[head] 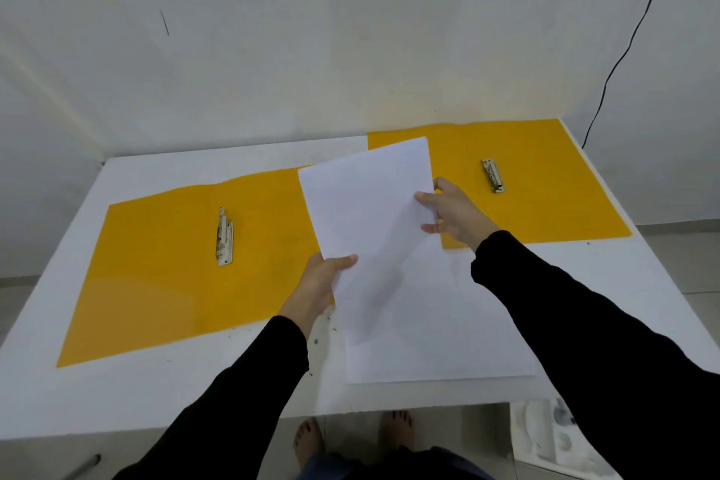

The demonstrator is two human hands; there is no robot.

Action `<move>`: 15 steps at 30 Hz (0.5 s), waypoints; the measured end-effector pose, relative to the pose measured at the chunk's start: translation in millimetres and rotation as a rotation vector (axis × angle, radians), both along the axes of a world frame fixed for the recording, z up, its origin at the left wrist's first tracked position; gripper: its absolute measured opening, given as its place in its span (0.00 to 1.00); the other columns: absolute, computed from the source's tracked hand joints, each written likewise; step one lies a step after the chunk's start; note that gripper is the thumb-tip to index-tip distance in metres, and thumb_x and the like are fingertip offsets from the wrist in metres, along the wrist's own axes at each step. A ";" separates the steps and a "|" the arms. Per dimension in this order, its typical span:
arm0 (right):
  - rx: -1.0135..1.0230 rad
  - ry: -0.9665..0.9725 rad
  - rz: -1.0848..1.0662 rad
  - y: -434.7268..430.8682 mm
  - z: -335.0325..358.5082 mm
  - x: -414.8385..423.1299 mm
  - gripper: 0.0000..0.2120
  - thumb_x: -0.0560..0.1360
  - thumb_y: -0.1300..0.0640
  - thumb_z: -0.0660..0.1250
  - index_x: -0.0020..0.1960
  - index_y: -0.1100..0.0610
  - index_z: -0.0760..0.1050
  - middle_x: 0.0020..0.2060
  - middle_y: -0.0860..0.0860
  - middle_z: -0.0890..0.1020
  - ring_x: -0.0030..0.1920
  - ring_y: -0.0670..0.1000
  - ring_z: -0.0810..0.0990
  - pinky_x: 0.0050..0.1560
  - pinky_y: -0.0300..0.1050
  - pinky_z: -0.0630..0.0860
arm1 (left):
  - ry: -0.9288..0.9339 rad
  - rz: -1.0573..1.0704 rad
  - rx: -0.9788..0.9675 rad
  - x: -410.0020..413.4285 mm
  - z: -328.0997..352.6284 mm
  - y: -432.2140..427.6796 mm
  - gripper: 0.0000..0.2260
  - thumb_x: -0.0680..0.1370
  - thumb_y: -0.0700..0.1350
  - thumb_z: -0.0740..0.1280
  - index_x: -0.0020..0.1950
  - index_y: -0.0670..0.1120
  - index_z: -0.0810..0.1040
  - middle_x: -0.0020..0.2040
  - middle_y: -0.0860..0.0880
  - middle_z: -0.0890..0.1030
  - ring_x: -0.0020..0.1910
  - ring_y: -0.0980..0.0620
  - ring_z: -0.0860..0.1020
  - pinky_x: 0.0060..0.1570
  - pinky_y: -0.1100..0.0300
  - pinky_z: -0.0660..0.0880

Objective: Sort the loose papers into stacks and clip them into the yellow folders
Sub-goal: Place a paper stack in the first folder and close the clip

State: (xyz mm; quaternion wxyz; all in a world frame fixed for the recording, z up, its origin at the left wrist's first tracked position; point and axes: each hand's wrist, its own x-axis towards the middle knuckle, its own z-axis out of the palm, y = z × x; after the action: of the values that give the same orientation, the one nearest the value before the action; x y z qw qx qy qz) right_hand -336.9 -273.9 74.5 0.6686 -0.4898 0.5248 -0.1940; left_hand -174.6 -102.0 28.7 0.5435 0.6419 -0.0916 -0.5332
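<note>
Two yellow folders lie open on the white table [117,394]. The left folder [156,265] has a metal clip [225,237] at its middle. The right folder [537,183] at the far right also carries a metal clip [493,176]. I hold a white sheet of paper [366,207] above the table between the folders. My left hand [323,284] pinches its lower left corner. My right hand [454,214] grips its right edge. A stack of white papers [436,335] lies on the table under the sheet, near the front edge.
A white wall rises right behind the table. A black cable [627,47] hangs down the wall at the far right. Below the front edge are my bare feet [307,440] and a white object [553,436] on the floor to the right.
</note>
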 end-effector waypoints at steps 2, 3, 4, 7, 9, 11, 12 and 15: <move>0.042 -0.063 0.007 -1.8 5.1 -1.6 0.15 0.75 0.55 0.70 0.60 0.52 0.73 0.59 0.51 0.80 0.59 0.54 0.77 0.53 0.55 0.76 | -0.068 0.042 -0.011 3.8 7.1 -6.0 0.18 0.72 0.35 0.72 0.62 0.40 0.76 0.57 0.43 0.82 0.51 0.43 0.82 0.51 0.49 0.79; 0.053 -0.070 0.038 -3.4 7.1 -3.0 0.17 0.74 0.55 0.72 0.61 0.51 0.74 0.57 0.49 0.81 0.59 0.54 0.78 0.54 0.55 0.75 | -0.111 0.048 -0.026 6.4 12.1 -8.5 0.18 0.72 0.35 0.72 0.62 0.40 0.77 0.56 0.44 0.82 0.50 0.45 0.82 0.48 0.51 0.79; 0.044 -0.043 0.084 -4.4 9.5 -4.5 0.19 0.72 0.55 0.74 0.61 0.50 0.75 0.56 0.48 0.81 0.59 0.53 0.78 0.55 0.56 0.75 | -0.153 0.048 -0.043 9.3 17.4 -10.5 0.18 0.72 0.35 0.72 0.61 0.40 0.77 0.55 0.44 0.83 0.49 0.46 0.82 0.46 0.53 0.79; -0.044 0.118 0.202 -0.9 15.5 -4.4 0.21 0.66 0.54 0.78 0.57 0.46 0.77 0.53 0.44 0.81 0.56 0.53 0.77 0.59 0.59 0.70 | -0.217 0.069 -0.118 19.7 34.1 -17.5 0.17 0.71 0.35 0.72 0.59 0.40 0.78 0.53 0.46 0.83 0.49 0.45 0.82 0.44 0.54 0.78; -0.085 0.113 0.194 3.6 16.2 -0.5 0.20 0.66 0.56 0.78 0.54 0.45 0.77 0.51 0.44 0.80 0.53 0.52 0.75 0.58 0.58 0.68 | -0.258 0.076 -0.166 25.7 45.2 -22.0 0.17 0.70 0.35 0.72 0.58 0.41 0.79 0.52 0.47 0.84 0.50 0.45 0.81 0.46 0.54 0.78; -0.122 0.013 0.167 8.2 17.4 3.2 0.18 0.67 0.60 0.77 0.53 0.47 0.77 0.50 0.44 0.81 0.52 0.52 0.76 0.55 0.55 0.71 | -0.300 0.085 -0.194 30.8 53.4 -25.4 0.16 0.69 0.34 0.73 0.56 0.43 0.80 0.52 0.47 0.83 0.50 0.45 0.81 0.48 0.52 0.78; -0.145 -0.047 0.154 10.1 17.2 4.4 0.18 0.67 0.62 0.76 0.52 0.48 0.77 0.50 0.45 0.81 0.52 0.52 0.77 0.51 0.52 0.74 | -0.320 0.095 -0.203 32.5 56.5 -25.9 0.15 0.69 0.34 0.73 0.53 0.45 0.80 0.52 0.47 0.83 0.49 0.46 0.81 0.48 0.52 0.78; -0.171 -0.155 0.116 16.9 10.1 5.1 0.19 0.67 0.67 0.74 0.55 0.53 0.77 0.51 0.47 0.83 0.49 0.47 0.80 0.42 0.43 0.77 | -0.372 0.119 -0.181 32.8 57.0 -22.8 0.16 0.67 0.34 0.75 0.51 0.48 0.79 0.50 0.48 0.82 0.48 0.47 0.80 0.47 0.54 0.78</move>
State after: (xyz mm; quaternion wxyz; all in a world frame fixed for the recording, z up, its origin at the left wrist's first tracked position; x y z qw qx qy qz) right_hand -331.7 -257.0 84.6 0.6729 -0.5583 0.4238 -0.2362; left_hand -141.7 -124.9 85.7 0.6031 0.6820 -0.1997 -0.3623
